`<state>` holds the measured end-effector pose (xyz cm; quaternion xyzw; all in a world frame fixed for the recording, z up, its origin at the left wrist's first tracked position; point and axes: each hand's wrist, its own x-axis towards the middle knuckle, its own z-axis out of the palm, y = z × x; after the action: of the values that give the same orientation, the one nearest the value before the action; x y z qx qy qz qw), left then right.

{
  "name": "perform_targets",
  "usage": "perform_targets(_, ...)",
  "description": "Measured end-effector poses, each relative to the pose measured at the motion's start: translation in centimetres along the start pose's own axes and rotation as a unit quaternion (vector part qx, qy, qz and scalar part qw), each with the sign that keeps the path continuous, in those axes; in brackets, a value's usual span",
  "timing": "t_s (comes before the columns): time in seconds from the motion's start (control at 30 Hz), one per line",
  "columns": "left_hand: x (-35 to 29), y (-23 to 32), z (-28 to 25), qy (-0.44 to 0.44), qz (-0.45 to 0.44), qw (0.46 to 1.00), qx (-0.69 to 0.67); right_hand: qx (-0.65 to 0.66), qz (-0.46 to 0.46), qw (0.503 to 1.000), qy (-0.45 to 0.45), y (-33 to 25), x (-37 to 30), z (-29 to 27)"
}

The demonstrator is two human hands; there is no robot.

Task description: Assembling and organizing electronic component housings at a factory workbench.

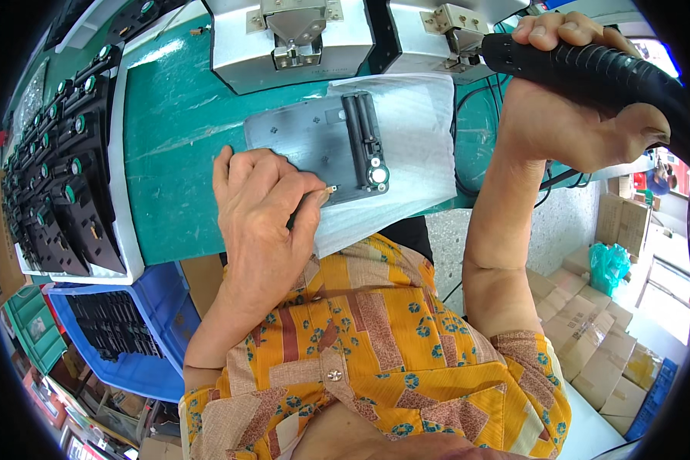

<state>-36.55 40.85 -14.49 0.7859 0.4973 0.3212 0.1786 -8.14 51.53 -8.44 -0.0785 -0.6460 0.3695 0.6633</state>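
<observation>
Nearest me, one grey metal plate (307,146) lies on a white foam sheet (406,153), carrying one black bracket (365,138). At the plate's near edge my left hand (261,203) rests palm down, thumb and forefinger pinched shut on one small screw (330,188). Right of the plate, my right hand (571,107) is raised, fingers wrapped tight round one black electric screwdriver (590,73). Beyond the plate stand two metal fixtures (291,38). Left of it, many black parts (61,169) fill a tray.
</observation>
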Motion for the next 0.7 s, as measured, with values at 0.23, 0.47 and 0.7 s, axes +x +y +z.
perform_targets(0.23, 0.1, -0.2, 0.2, 0.005, 0.016, 1.000, 0.002, -0.008, -0.001, 0.993, -0.119, 1.5, 1.4, 0.2)
perform_targets(0.47, -0.6, -0.4, 0.0, 0.010, 0.018, 1.000, 0.009, -0.187, 0.094, 0.978, 0.005, -0.8, 1.0, 6.3)
perform_targets(0.7, -1.8, -0.6, 0.4, 0.003, -0.009, 1.000, 0.006, 0.108, 0.178, 0.978, -0.017, -2.8, -1.9, 5.3)
